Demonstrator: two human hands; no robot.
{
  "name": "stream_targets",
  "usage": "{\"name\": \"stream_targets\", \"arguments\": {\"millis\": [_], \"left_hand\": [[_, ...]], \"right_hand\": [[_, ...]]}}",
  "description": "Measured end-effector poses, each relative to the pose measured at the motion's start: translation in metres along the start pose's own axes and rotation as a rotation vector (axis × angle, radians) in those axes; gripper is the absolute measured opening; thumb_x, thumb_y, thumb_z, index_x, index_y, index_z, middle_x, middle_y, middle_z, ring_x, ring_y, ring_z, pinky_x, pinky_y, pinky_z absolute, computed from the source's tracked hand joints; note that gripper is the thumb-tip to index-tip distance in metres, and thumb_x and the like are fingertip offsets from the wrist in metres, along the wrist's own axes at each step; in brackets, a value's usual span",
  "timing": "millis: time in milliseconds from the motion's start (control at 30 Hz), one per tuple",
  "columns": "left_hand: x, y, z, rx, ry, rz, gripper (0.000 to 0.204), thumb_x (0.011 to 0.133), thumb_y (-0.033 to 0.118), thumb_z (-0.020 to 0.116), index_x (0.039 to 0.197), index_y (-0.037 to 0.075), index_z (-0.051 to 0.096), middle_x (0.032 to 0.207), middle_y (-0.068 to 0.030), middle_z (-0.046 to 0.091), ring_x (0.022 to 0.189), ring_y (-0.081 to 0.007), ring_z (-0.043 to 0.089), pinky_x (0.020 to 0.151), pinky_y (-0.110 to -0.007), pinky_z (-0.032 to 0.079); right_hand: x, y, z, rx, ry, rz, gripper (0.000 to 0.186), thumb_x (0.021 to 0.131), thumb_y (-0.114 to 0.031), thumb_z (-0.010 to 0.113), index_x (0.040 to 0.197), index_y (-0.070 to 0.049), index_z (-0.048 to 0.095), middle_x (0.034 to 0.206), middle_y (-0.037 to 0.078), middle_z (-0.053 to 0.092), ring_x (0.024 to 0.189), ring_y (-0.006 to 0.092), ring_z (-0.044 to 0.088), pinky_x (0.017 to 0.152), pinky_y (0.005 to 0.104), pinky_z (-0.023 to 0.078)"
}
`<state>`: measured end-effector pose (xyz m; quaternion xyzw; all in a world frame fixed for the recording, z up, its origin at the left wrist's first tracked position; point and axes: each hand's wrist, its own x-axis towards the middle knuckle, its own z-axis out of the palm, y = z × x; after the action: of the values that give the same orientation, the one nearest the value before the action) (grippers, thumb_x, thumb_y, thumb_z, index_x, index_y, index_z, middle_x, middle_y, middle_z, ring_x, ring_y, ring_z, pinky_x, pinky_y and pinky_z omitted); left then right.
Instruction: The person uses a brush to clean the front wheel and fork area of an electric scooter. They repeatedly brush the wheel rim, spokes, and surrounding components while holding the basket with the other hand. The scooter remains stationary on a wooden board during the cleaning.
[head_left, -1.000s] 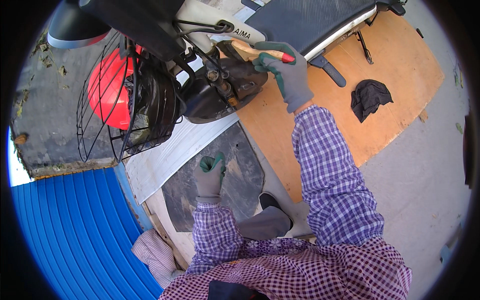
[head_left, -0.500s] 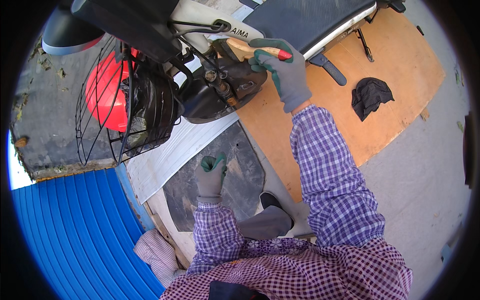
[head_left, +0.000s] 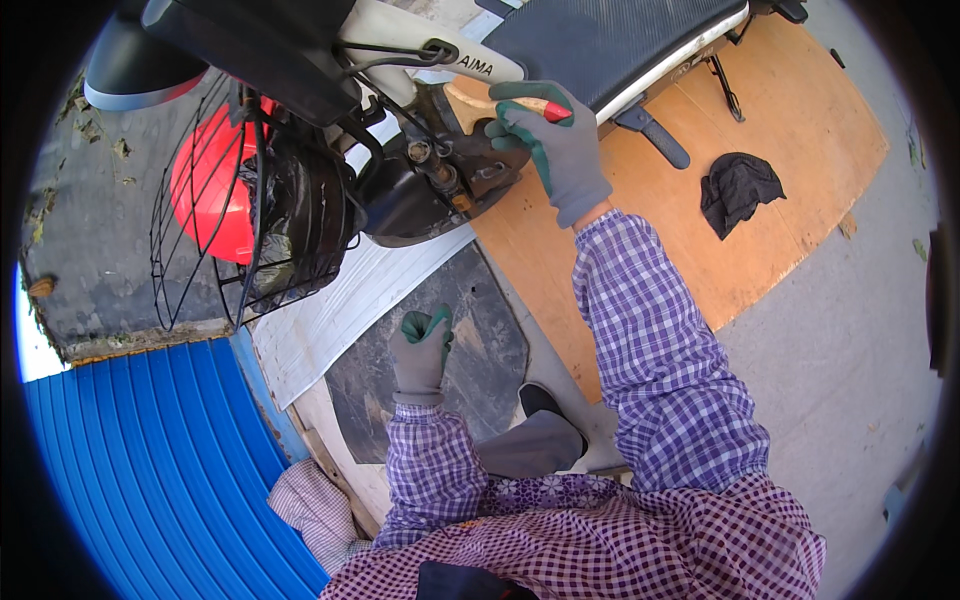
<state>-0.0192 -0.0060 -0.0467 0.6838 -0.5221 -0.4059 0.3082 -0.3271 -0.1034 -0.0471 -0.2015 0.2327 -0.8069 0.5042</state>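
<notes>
Brush [head_left: 472,106] is pinched in the right hand [head_left: 562,150] near the scooter frame [head_left: 425,40], and the curled left hand [head_left: 421,358] has room between the black board's [head_left: 478,345] edges.

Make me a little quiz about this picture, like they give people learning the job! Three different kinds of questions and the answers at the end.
1. Pick one. What is in the right hand?
A) nothing
B) a wooden handle with a red tip
C) the wire basket

2. True or false? The black cloth hangs on the wire basket.

3. Fill the gap. The gloves are grey and ____.

Key:
1. B
2. False: it lies on the orange board.
3. green
</notes>
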Motion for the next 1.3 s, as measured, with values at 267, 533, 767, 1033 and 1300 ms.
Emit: {"name": "stream_targets", "arguments": {"millis": [267,533,767,1033,1300], "left_hand": [[0.001,-0.001,-0.003,0.016,0.011,0.01,0.018,0.093,0.008,0.075,0.083,0.001,0.061,0.075,-0.0031,0.064,0.066,-0.0101,0.062,0.058,-0.027,0.048],[0.001,0.001,-0.003,0.06,0.012,0.027,0.02,0.092,0.008,0.076,0.081,0.001,0.061,0.074,-0.0031,0.064,0.066,-0.0106,0.062,0.058,-0.027,0.048],[0.001,0.003,0.001,0.027,-0.01,0.024,0.021,0.092,0.009,0.076,0.08,0.001,0.061,0.073,-0.0029,0.063,0.066,-0.0103,0.062,0.058,-0.027,0.048],[0.0,0.003,-0.006,0.051,0.008,0.041,0.021,0.093,0.009,0.076,0.08,0.001,0.062,0.071,-0.0029,0.063,0.065,-0.0092,0.06,0.056,-0.026,0.046],[-0.002,0.003,-0.004,0.036,0.005,0.025,0.021,0.093,0.008,0.075,0.08,0.001,0.061,0.071,-0.0034,0.064,0.062,-0.0086,0.058,0.056,-0.026,0.044]], "right_hand": [[0.003,0.002,-0.014,-0.15,0.044,0.01,0.023,0.09,0.0,0.071,0.113,0.003,0.072,0.096,0.011,0.073,0.081,0.0162,0.074,0.071,0.0277,0.063],[0.004,0.012,-0.021,-0.14,-0.027,0.137,0.029,0.093,-0.003,0.069,0.121,0.004,0.068,0.112,0.013,0.073,0.091,0.0211,0.074,0.082,0.0331,0.062],[-0.002,0.034,-0.015,-0.123,0.006,0.026,0.03,0.087,0.005,0.07,0.117,0.003,0.071,0.103,0.011,0.074,0.087,0.0167,0.073,0.078,0.0274,0.061],[0.005,0.018,-0.021,-0.112,-0.024,0.031,0.031,0.086,0.004,0.071,0.117,0.003,0.072,0.102,0.012,0.074,0.085,0.0155,0.072,0.076,0.0269,0.06],[0.002,0.008,0.004,-0.307,-0.044,-0.143,0.029,0.085,-0.001,0.075,0.113,-0.007,0.077,0.096,0.004,0.075,0.079,0.0087,0.068,0.068,0.0232,0.055]]}}
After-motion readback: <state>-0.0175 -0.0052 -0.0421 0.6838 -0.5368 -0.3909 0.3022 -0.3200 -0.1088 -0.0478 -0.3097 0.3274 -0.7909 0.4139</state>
